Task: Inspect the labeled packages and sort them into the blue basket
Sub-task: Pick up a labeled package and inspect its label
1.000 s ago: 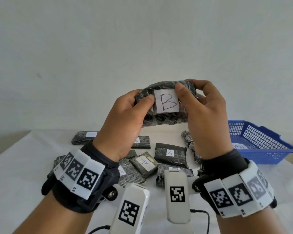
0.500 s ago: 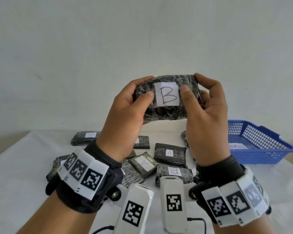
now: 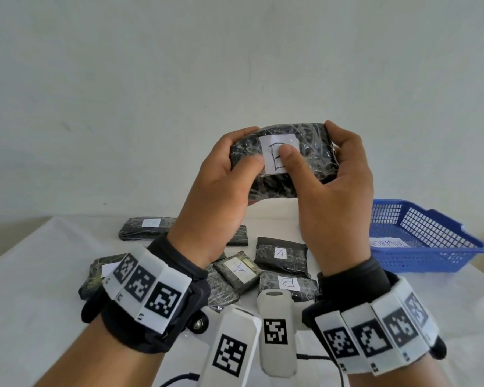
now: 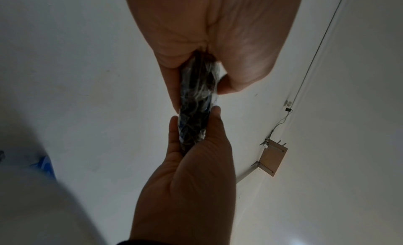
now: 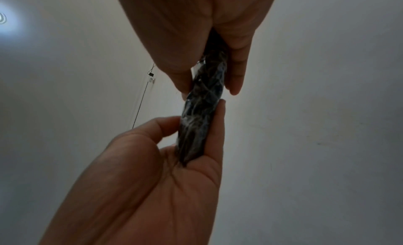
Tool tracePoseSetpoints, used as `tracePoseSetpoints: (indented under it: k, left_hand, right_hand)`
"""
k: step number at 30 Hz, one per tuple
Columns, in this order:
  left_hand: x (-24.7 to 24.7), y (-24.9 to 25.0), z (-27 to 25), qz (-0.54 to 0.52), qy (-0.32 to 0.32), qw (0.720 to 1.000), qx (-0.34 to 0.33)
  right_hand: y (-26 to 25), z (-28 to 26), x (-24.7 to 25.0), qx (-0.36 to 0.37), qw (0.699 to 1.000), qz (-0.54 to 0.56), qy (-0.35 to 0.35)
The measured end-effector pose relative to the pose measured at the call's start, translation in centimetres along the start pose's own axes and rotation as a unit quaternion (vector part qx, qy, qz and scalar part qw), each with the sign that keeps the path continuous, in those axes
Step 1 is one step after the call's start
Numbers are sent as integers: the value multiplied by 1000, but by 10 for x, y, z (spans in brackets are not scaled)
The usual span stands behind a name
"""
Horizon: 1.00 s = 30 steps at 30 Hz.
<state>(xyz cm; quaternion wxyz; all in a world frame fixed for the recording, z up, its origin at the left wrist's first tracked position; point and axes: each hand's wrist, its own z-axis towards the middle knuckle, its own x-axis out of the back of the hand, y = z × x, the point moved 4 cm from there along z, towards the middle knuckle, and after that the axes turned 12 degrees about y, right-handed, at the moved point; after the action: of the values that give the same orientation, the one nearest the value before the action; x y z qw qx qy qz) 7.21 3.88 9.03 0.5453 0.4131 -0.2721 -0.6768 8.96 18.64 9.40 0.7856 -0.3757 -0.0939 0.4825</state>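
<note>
Both the left hand (image 3: 221, 188) and right hand (image 3: 336, 185) are gripping the package (image 3: 310, 152); only the wrist views are showing its thin edge. The right thumb is now covering the label (image 3: 270, 157), earlier clear.

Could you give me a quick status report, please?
Both hands, left hand and right hand, grip package. Right thumb covers label. Blue basket unobstructed.

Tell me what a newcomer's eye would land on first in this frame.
First, the black wrapped package held up mid-frame by the left hand and right hand, the right thumb partly covering its white label. Below it, more labeled packages lie scattered on the white table, and the blue basket sits at the right.
</note>
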Motion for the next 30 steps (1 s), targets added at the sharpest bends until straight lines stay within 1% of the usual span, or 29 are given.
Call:
tracePoseSetpoints:
  k: [3, 7, 11, 15, 17, 22, 26, 28, 30]
  left_hand:
    - [2, 0, 1, 9, 8, 1000, -11]
    - [4, 0, 1, 1, 5, 1000, -4]
    - [9, -3, 3, -25, -15, 1000, 3]
    - [10, -5, 4, -78, -56, 995, 42]
    - [12, -5, 5, -89, -57, 993, 46]
    - [13, -5, 6, -131, -49, 988, 63]
    - [9, -6, 3, -115, -57, 990, 62]
    - [9, -8, 3, -89, -46, 993, 59]
    - [9, -6, 3, -80, -41, 994, 54]
  right_hand:
    - [4, -1, -2, -17, 1000, 4, -13]
    - [5, 0, -2, -26, 999, 14, -21]
    - [14, 2, 0, -96, 991, 87, -21]
    - [19, 3, 2, -197, 960, 195, -30]
    - [20, 4, 3, -215, 953, 208, -38]
    - [19, 1, 5, -214, 953, 211, -30]
    - [19, -2, 1, -158, 980, 119, -37]
    - [17, -3, -2, -155, 982, 98, -43]
    - [15, -4, -1, -136, 987, 58, -56]
